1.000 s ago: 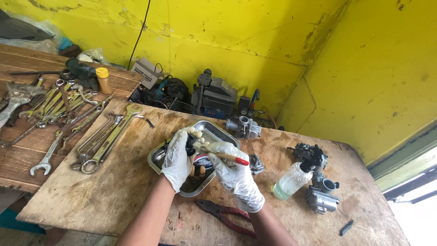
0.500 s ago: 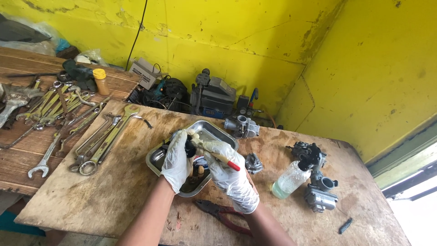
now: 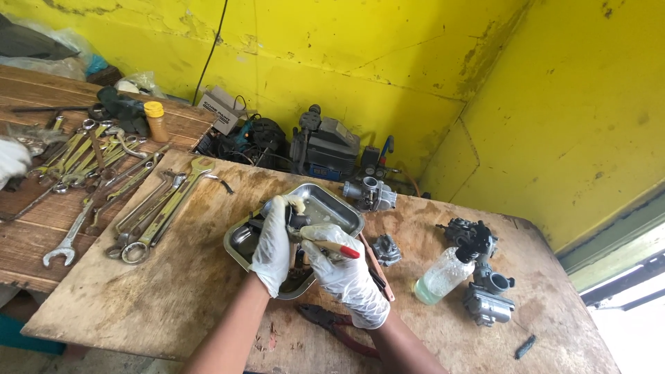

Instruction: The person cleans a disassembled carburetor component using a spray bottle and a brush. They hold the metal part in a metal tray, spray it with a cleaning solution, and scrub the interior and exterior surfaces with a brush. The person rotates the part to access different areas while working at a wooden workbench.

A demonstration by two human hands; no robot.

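The head view looks down on a worn wooden table (image 3: pixel 138 305) set against yellow walls. At the centre of the frame both gloved hands work over a metal tray (image 3: pixel 341 209). The left hand (image 3: pixel 273 244) is clenched around a small dark part (image 3: pixel 298 221), held just above the tray's middle. The right hand (image 3: pixel 345 275) grips a thin tool with a red handle (image 3: pixel 339 248), its tip pointing left toward the part and touching or nearly touching it; which, I cannot tell.

Just right of the tray lies a small grey casting (image 3: pixel 386 249). Above the tray, near the table's far edge, sits a carburetor (image 3: pixel 369 194). At right of centre a clear spray bottle (image 3: pixel 443 275) lies tilted, and beside it, further right, are two more carburetor bodies, one dark (image 3: pixel 471 235) and one grey (image 3: pixel 488 298). Red-handled pliers (image 3: pixel 339 325) lie on the table at lower centre, below the right hand.

At left, a spread of wrenches (image 3: pixel 149 215) lies across the table and the plank bench (image 3: pixel 41 221) next to it. A yellow-capped bottle (image 3: pixel 156 121) stands at upper left. Dark machinery (image 3: pixel 322 149) is piled against the wall at top centre. A white-gloved hand (image 3: pixel 10 161) shows at the far left edge.
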